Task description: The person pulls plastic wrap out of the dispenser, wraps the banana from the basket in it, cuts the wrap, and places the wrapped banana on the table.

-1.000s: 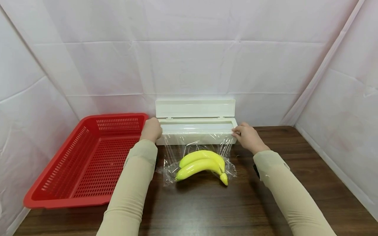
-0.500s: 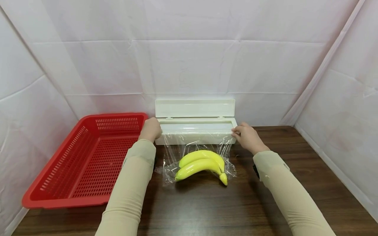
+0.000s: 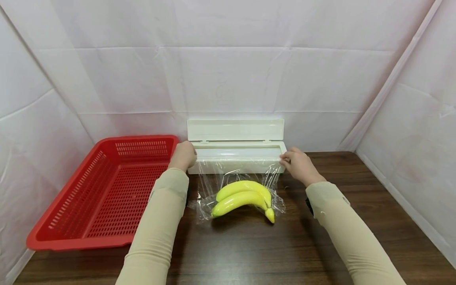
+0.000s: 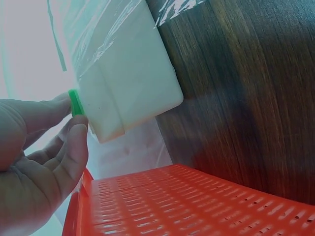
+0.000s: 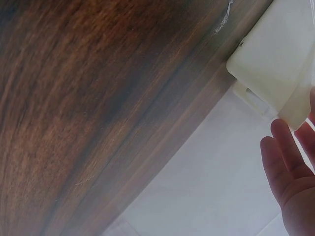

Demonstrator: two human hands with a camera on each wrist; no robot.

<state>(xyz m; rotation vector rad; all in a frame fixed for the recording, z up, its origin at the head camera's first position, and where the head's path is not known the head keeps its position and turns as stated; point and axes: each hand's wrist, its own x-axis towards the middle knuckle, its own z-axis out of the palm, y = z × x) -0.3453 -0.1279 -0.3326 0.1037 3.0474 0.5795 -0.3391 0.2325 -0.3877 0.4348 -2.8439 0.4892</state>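
On the counter (image 3: 231, 249), two bananas (image 3: 239, 201) lie with clear wrap (image 3: 208, 178) gathered about them; it runs back over the front of a white box (image 3: 238, 145). The red basket (image 3: 89, 243) stands just left. At the box's left end the left hand (image 3: 183, 155) pinches a small green tab (image 4: 76, 102); at its right front corner the right hand (image 3: 300, 165) pinches the edge. Good practice here would likely be bracing that corner, keeping the wrap taut, and drawing the tab evenly along the edge. Behind, the lid (image 3: 235, 130) stands raised.
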